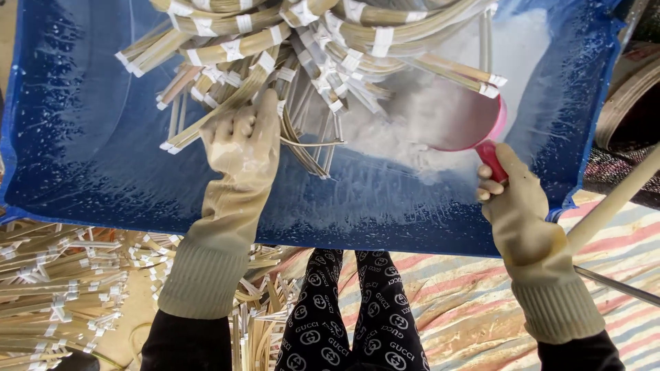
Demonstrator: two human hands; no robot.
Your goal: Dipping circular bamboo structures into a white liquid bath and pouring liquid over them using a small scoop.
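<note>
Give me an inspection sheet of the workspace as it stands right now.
Surface: blue tub, wet inside, with white foamy liquid towards its right side.
Job's things: taped bundles of pale cane strips piled in the upper part of the tub; pink scoop with a red handle, tipped over the foam.
Clutter: more tied cane bundles on the floor at lower left.
Hands: left hand, gloved, grips strips in the tub; right hand, gloved, holds the scoop's handle.
Cables: nothing seen.
Surroundings: striped woven sheet underfoot; pale pole and a thin metal rod at right; round dark container at the right edge.
</note>
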